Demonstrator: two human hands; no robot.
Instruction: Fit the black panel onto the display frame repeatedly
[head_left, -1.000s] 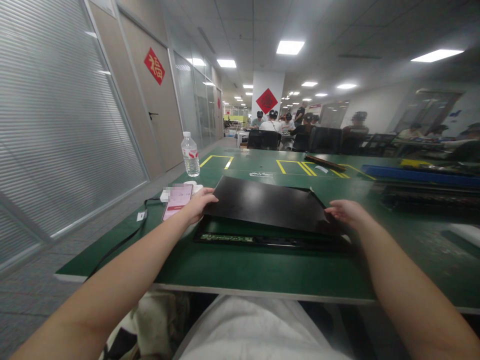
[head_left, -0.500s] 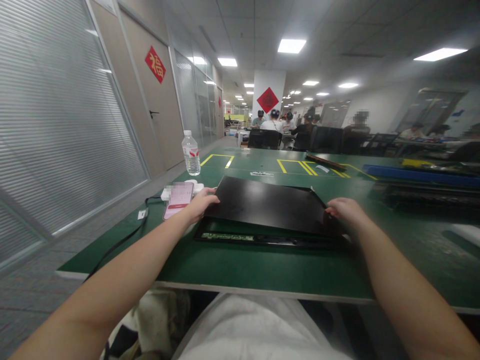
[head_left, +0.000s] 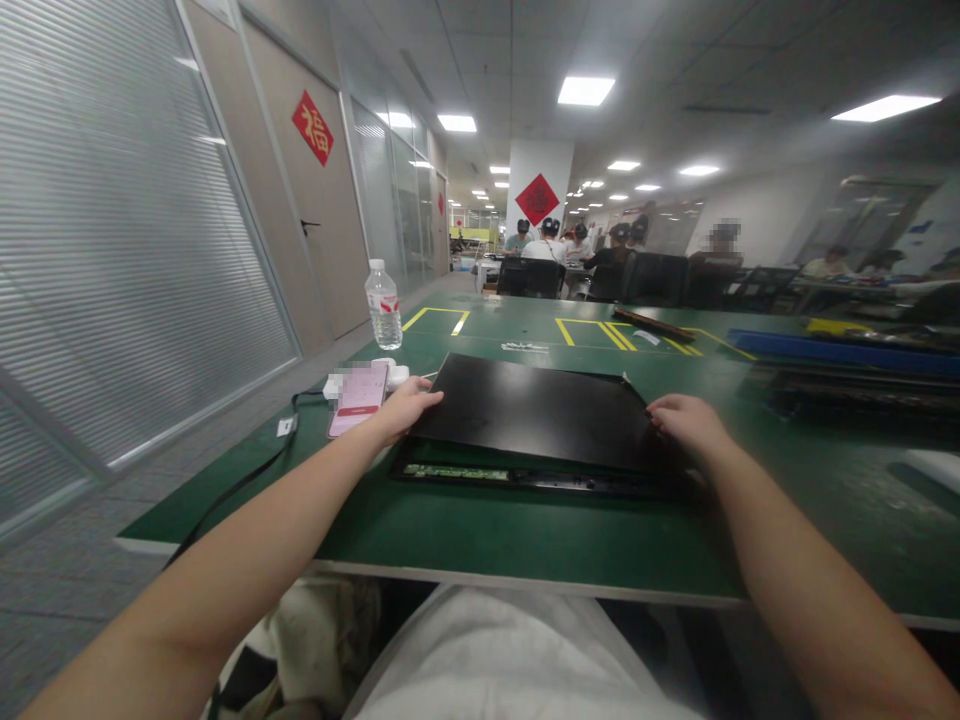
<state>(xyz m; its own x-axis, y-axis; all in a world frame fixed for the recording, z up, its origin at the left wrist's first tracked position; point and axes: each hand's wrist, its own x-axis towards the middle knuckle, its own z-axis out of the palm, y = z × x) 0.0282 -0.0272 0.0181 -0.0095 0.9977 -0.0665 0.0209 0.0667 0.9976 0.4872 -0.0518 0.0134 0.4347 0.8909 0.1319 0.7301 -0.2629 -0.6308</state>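
Observation:
A thin, glossy black panel (head_left: 540, 412) lies tilted over a shallow black frame (head_left: 600, 486) on the green table. Along the frame's near side shows a green circuit board strip (head_left: 457, 472). My left hand (head_left: 405, 408) grips the panel's left edge, thumb on top and fingers beneath or behind it. At the right edge, my right hand (head_left: 688, 420) pinches the panel near its corner, fingers curled. The panel hides most of the frame's inside.
A water bottle (head_left: 384, 308) stands at the back left, with a phone (head_left: 360, 400) and a white charger (head_left: 397, 376) nearer. A black cable (head_left: 247, 480) crosses the left edge. Long dark strips and a blue bar (head_left: 840, 352) lie right. Several people sit at tables beyond.
My right hand has shifted slightly inward along the panel's right edge. The panel and my left hand stay nearly where they were.

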